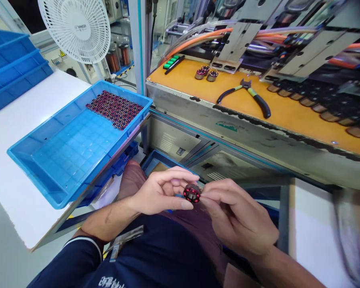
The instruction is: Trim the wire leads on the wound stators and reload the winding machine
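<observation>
A small round motor stator (192,193), dark with red spots around its ring, is held in front of my lap. My left hand (159,192) curls around its left side, thumb below and fingers above. On the other side, my right hand (237,216) pinches at the stator's right edge with thumb and forefinger. What lies between those right fingertips is too small to make out. To the left, a blue tray (78,156) stands on a white table, with many similar stators (117,110) packed at its far end.
Cutting pliers (246,94) lie on the orange machine bench (195,94), near a few loose stators (212,76) and a black pen (174,65). Dark cylindrical parts (315,100) line the bench's right. A white fan (78,28) and stacked blue trays (12,68) stand behind the table.
</observation>
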`<state>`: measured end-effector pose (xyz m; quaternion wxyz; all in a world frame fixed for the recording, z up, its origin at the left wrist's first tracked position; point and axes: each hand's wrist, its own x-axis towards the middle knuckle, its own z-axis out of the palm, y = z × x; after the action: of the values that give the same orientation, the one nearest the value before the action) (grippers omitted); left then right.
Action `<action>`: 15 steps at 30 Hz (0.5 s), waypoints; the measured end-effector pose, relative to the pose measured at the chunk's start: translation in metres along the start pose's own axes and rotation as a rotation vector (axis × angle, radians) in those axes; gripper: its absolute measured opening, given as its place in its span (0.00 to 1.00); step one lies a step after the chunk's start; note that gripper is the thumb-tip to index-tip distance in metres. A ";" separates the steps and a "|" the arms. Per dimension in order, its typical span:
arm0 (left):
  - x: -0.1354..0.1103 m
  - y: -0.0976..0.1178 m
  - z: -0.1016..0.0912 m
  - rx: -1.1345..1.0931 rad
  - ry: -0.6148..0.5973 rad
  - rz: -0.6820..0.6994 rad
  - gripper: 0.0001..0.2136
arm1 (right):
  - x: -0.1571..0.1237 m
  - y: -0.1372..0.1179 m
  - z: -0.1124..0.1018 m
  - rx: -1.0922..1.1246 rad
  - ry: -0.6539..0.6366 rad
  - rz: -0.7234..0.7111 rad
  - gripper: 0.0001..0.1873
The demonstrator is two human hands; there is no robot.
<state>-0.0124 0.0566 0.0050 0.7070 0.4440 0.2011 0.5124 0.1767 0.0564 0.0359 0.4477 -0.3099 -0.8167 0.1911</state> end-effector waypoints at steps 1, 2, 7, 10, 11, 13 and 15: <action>-0.001 -0.002 -0.001 -0.024 0.000 -0.059 0.26 | -0.001 0.000 0.001 -0.037 0.009 -0.008 0.05; -0.002 -0.003 -0.003 -0.045 -0.003 -0.130 0.27 | -0.001 -0.001 0.001 -0.066 0.016 -0.016 0.05; -0.007 -0.002 -0.005 0.023 0.009 -0.271 0.18 | 0.001 -0.005 0.000 -0.129 0.004 -0.014 0.04; -0.008 -0.002 -0.002 0.079 0.040 -0.200 0.15 | -0.002 -0.005 0.003 -0.158 0.026 0.002 0.04; -0.008 -0.003 -0.001 0.087 0.053 -0.171 0.15 | -0.004 -0.005 0.004 -0.165 0.042 0.005 0.05; -0.010 -0.006 0.001 0.092 0.076 -0.134 0.15 | -0.009 -0.005 0.007 -0.194 0.063 0.026 0.05; -0.011 -0.010 0.002 0.074 0.071 -0.103 0.17 | -0.014 -0.004 0.009 -0.248 0.061 0.072 0.03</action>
<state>-0.0099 0.0451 -0.0048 0.7079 0.4407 0.2673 0.4830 0.1733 0.0433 0.0253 0.4236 -0.3975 -0.8083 0.0951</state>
